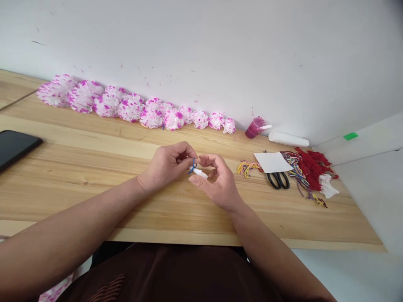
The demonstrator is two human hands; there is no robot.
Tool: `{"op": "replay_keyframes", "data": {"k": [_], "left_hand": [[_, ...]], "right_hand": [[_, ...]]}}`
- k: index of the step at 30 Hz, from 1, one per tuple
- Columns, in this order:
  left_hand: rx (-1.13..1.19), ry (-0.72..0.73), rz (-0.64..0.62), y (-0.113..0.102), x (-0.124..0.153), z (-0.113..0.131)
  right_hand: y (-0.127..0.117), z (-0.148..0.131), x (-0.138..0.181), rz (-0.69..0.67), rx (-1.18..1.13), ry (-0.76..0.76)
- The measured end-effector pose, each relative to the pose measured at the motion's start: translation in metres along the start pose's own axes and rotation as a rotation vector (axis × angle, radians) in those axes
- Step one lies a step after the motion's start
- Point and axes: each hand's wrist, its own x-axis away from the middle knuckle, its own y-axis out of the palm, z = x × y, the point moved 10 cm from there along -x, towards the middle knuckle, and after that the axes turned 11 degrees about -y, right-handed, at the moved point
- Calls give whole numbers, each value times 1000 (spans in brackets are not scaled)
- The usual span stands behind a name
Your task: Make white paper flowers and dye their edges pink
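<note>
Over the middle of the table, my left hand is closed in a pinch on a blue piece of yarn, which loops around a small white bunched strip, tissue paper by its look. From the other side my right hand curls around the same strip, its thumb below and its fingertips near the yarn. Part of the strip and the yarn's ends are hidden by my fingers. Behind my hands, a row of white paper pompoms with magenta tips runs along the wall.
A plastic cup with magenta contents stands by a white elongated object. To the right lie a white card over black-handled scissors, cut yarn pieces, a red fibrous pile and crumpled white material. A black phone rests at left.
</note>
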Motion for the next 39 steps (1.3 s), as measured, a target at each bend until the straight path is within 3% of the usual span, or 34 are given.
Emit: {"op": "replay_keyframes", "data": {"k": [2,7,9,12,14,18,26,39], "left_hand": [[11,-37,-37,6,0,-3],[331,-396,-82,9,-7,-36],[354,-379,-101,8,-8,-34],[292,-284,-232,18,-7,-23],[258,-268,-284,23,-5,-22],[305,-323,-248,21,-6,-28],[423,-420,-382,38,1,-33],[587,-368,-297,36,-1,-32]], "right_hand": [[2,4,0,14,-63,28],[0,27,1,100,-272,186],[-3,35,2,156,-336,259],[-5,38,1,191,-388,297],[-5,34,0,194,-411,279],[-11,19,-1,216,-441,161],[11,11,-3,39,-447,95],[22,31,-1,23,-461,195]]}}
